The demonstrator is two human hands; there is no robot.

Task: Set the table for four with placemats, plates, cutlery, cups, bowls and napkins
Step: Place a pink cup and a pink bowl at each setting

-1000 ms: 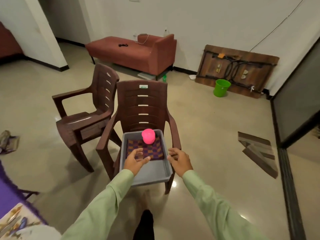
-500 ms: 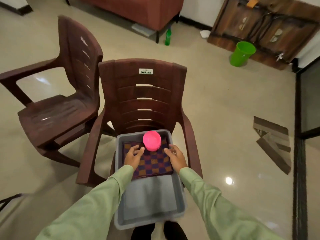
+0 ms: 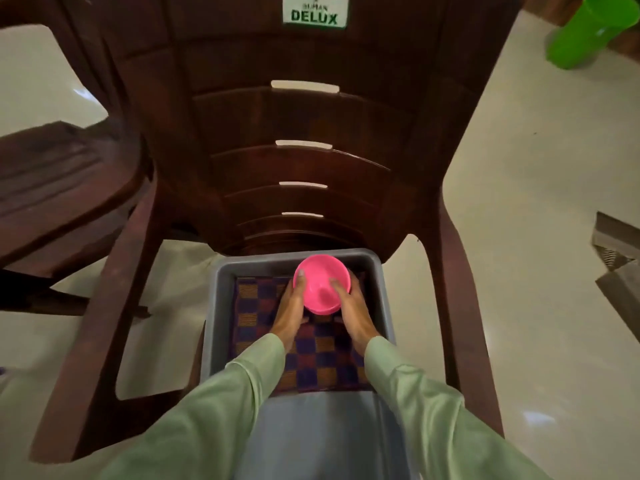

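A pink bowl (image 3: 321, 285) sits in a grey plastic tub (image 3: 217, 306) on the seat of a brown plastic chair (image 3: 311, 133). Under the bowl lies a folded purple-and-orange checked cloth (image 3: 322, 355). My left hand (image 3: 291, 311) grips the bowl's left side, thumb over the rim. My right hand (image 3: 353, 311) grips its right side, thumb inside the bowl. Whether the bowl rests on the cloth or is lifted off it I cannot tell. Both sleeves are light green.
A second brown chair (image 3: 52, 188) stands close on the left. A green bucket (image 3: 588, 32) is on the floor at the upper right, and flat wooden pieces (image 3: 620, 258) lie at the right edge. Shiny tiled floor surrounds the chairs.
I have leaned in much closer over the chair. Both hands moved forward off the checked cloth and closed round the pink bowl.
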